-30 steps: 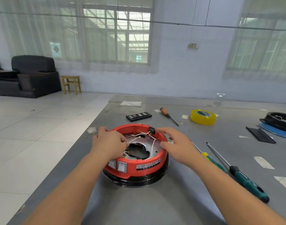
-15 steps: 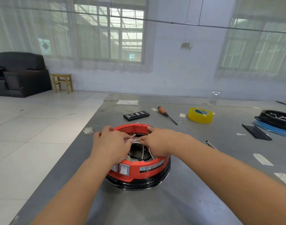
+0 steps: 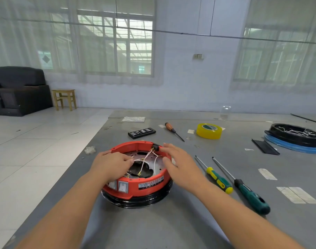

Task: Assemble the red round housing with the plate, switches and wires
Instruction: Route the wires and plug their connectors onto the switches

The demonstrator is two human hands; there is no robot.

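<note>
Fingers of the left hand (image 3: 111,163) were curled over the housing's 9 o'clock rim, their tips pinching a thin wire (image 3: 138,159) above the metal plate (image 3: 158,163). Those of the right hand (image 3: 177,165) were spread and relaxed, holding nothing, the fingertips reaching the rim at about 2 o'clock, just beside a small black fitting (image 3: 155,146) from which more wires ran inward. Near the table's (image 3: 171,227) middle sat the red round housing (image 3: 135,184), open side up on a black base ring (image 3: 141,201), with two rocker switches (image 3: 122,186) set in its wall at 6 o'clock, facing the person. At 3 o'clock from the housing lay two screwdrivers, one with a yellow-and-green handle (image 3: 219,180), the other dark green (image 3: 250,197), side by side. Towards 12 o'clock lay a black bit case (image 3: 142,133) and an orange-handled screwdriver (image 3: 173,131); at 1 o'clock, a roll of yellow tape (image 3: 209,131). Farther off at 2 o'clock a black round part (image 3: 295,135) rested on a blue ring.
</note>
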